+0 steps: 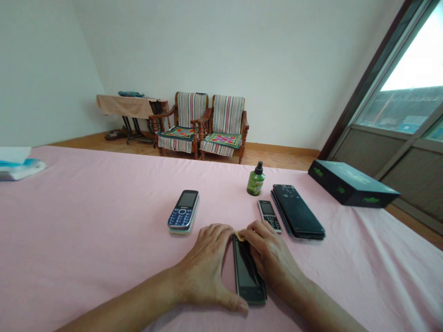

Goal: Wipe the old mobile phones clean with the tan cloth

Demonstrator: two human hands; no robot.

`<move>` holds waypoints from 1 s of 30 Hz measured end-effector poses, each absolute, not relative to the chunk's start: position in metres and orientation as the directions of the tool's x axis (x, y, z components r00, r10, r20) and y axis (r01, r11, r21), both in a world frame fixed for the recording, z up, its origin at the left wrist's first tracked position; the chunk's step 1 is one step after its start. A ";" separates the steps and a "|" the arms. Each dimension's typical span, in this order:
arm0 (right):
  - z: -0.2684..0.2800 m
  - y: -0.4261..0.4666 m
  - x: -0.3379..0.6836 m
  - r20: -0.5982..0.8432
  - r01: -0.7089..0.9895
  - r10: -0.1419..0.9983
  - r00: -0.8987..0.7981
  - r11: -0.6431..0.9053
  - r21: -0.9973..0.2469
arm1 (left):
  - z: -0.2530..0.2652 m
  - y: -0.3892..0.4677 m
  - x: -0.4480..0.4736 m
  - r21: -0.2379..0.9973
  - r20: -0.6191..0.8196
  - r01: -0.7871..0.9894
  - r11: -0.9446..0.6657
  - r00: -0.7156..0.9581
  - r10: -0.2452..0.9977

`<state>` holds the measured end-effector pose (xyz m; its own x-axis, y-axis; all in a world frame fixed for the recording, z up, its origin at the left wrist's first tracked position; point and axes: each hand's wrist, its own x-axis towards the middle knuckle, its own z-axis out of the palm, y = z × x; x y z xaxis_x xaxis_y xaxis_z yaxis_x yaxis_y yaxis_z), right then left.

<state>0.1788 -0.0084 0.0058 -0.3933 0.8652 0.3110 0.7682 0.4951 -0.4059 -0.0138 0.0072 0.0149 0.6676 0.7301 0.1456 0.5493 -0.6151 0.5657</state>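
Note:
A black smartphone [247,272] lies face up on the pink cloth in front of me. My left hand [206,267] braces it from the left, fingertips at its top corner and thumb at its bottom edge. Pinched in the fingers of my right hand [272,253] is a small yellow piece [239,236], perhaps cloth or sponge, pressed on the phone's top end. Most of that piece is hidden under the fingers. Just beyond my right hand lies a small keypad phone [269,215]. A blue keypad phone [184,210] rests on another thing, left of centre.
Larger black phones [299,212] are stacked at the right, near a green spray bottle [255,180]. A black box [351,184] sits at the far right edge. A white and blue packet [20,168] is far left. Two chairs [224,124] stand by the wall.

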 end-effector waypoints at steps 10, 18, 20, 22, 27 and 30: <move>0.001 -0.009 0.178 0.364 0.724 0.880 -0.304 0.462 -0.512 | 0.021 -0.015 -0.018 0.470 0.318 0.433 -0.769 0.730 0.605; 0.005 -0.001 0.178 0.350 0.763 0.864 -0.363 0.491 -0.421 | 0.009 -0.035 -0.015 -0.041 0.483 0.368 -0.929 0.821 0.304; 0.007 0.000 0.177 0.335 0.773 0.858 -0.388 0.501 -0.388 | 0.009 -0.039 -0.014 -0.083 0.498 0.410 -0.908 0.806 0.319; 0.010 0.001 0.177 0.322 0.782 0.848 -0.421 0.519 -0.344 | 0.008 -0.042 -0.012 -0.110 0.506 0.433 -0.895 0.799 0.324; 0.016 0.001 0.176 0.299 0.775 0.812 -0.501 0.575 -0.263 | 0.002 -0.039 -0.010 -0.149 0.546 0.412 -0.899 0.792 0.273; 0.020 -0.001 0.174 0.267 0.763 0.802 -0.534 0.593 -0.257 | 0.001 -0.037 -0.009 -0.148 0.547 0.418 -0.897 0.790 0.278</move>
